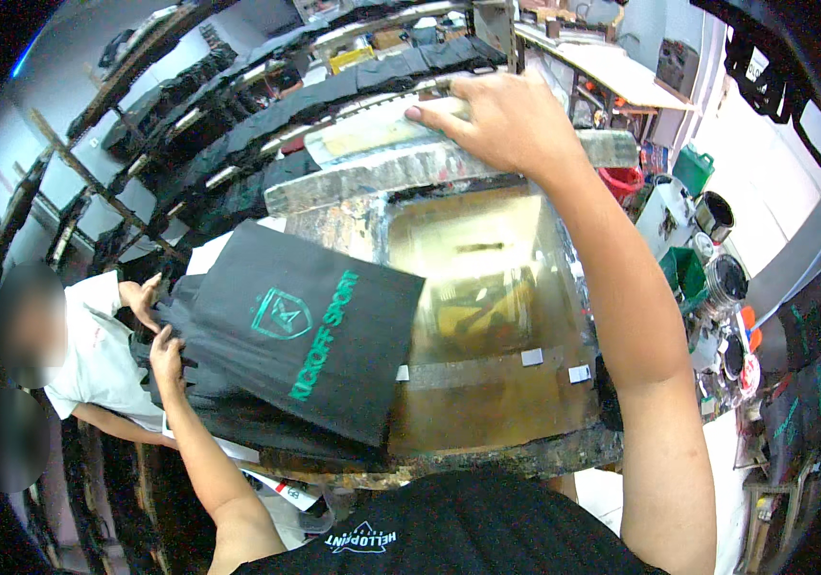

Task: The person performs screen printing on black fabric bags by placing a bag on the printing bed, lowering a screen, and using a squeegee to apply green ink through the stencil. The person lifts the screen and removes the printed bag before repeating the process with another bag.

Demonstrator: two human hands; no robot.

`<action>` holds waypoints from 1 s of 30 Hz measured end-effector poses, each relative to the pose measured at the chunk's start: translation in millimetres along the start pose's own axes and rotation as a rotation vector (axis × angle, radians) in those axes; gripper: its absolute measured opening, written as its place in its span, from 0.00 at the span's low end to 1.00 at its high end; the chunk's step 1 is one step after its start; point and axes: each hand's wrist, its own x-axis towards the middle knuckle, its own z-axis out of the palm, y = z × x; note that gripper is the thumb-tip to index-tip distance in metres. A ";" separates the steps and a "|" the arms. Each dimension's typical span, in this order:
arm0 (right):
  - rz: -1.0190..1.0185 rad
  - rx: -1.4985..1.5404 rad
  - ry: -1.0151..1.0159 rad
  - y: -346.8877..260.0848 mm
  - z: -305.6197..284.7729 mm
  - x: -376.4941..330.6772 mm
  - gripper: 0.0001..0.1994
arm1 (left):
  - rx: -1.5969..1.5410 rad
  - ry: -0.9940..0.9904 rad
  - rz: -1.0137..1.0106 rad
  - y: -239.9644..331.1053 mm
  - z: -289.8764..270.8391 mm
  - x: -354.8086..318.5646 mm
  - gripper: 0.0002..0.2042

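Pinched at its left edge by my left hand (167, 358), a black fabric piece (334, 297) with a green crest and green lettering hangs partly over the work table. Its right part lies beside a screen-printing frame (319, 196) with a yellowish, translucent sheet (487, 230). My right hand (514, 120) is closed over the frame's far side, at a pale, worn board (372, 134); whether that board is a separate piece, I cannot tell. A co-worker's hand (145, 302) touches the fabric just beyond my left hand.
At the left stands the co-worker in a white shirt (104, 335). Racks draped with black pieces (372, 77) run behind the table. On the right are cans (714, 213), a green container (683, 273) and a red bucket (621, 180). Small white tabs (532, 357) sit on the brown surface.
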 end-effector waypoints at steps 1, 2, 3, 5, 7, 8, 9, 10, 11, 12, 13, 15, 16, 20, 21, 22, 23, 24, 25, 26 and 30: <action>0.032 0.033 -0.035 -4.2 -3.2 0.9 0.40 | 0.234 0.076 0.033 -22.8 -34.8 6.1 0.24; 0.021 0.060 -0.027 -6.7 -4.0 1.4 0.40 | 0.475 0.160 0.060 -38.9 -73.9 7.7 0.23; 0.010 0.094 -0.014 -9.8 -4.9 2.0 0.39 | 1.037 0.363 0.031 -46.1 -115.6 4.5 0.26; 0.029 -0.015 -0.068 -8.1 -14.4 -4.2 0.39 | 0.906 0.566 0.109 4.1 -23.0 -20.6 0.24; 0.028 -0.020 -0.074 -14.1 -16.4 -4.1 0.38 | 0.510 0.535 0.246 104.9 17.1 -83.2 0.20; 0.023 -0.032 -0.064 -11.9 -15.2 -5.4 0.38 | 0.049 0.351 0.311 152.4 46.0 -113.3 0.19; 0.035 -0.034 -0.090 -12.2 -12.4 -6.8 0.38 | -0.321 0.193 0.300 196.2 76.1 -144.3 0.18; 0.051 -0.044 -0.112 -9.1 -14.5 -9.0 0.38 | -0.609 -0.114 0.381 222.3 102.6 -172.7 0.23; 0.054 -0.044 -0.108 -0.8 -11.3 -11.9 0.37 | -0.828 -0.460 0.422 254.9 124.0 -201.4 0.33; 0.048 -0.045 -0.093 -2.2 -13.9 -12.7 0.37 | -1.042 -0.766 0.442 286.8 133.9 -231.7 0.39; 0.024 -0.022 -0.032 -1.2 -8.9 -13.6 0.36 | -1.138 -0.997 0.491 311.9 139.6 -259.0 0.39; -0.004 -0.058 -0.027 -3.1 -8.4 -14.5 0.31 | -1.234 -1.343 0.583 348.0 160.1 -309.6 0.38; -0.003 -0.085 -0.047 -11.0 -12.7 -13.4 0.31 | -1.256 -1.441 0.620 363.0 166.7 -332.7 0.38; -0.033 -0.034 0.008 -25.5 -16.3 -17.4 0.31 | -1.310 -1.574 0.711 389.7 191.1 -395.7 0.37; -0.039 -0.035 0.003 -22.7 -14.9 -19.1 0.31 | -1.317 -1.590 0.716 391.2 194.5 -403.6 0.37; -0.033 -0.033 0.021 -22.3 -14.6 -20.8 0.31 | -1.325 -1.583 0.722 393.7 195.8 -409.1 0.37; -0.011 -0.035 0.003 -21.9 -17.4 -21.5 0.31 | -1.329 -1.586 0.728 395.4 197.0 -414.7 0.37; 0.007 -0.028 -0.018 -24.6 -19.6 -21.9 0.32 | -1.326 -1.574 0.733 395.1 198.2 -417.7 0.37; 0.011 -0.024 -0.018 -22.3 -16.5 -22.8 0.33 | -1.319 -1.563 0.735 394.5 198.0 -420.9 0.36; 0.017 -0.023 -0.037 -21.2 -17.1 -23.3 0.33 | -1.309 -1.557 0.727 393.0 197.8 -423.1 0.36; 0.039 -0.014 -0.047 -24.6 -20.7 -27.0 0.34 | -1.242 -1.500 0.715 379.5 190.8 -429.5 0.35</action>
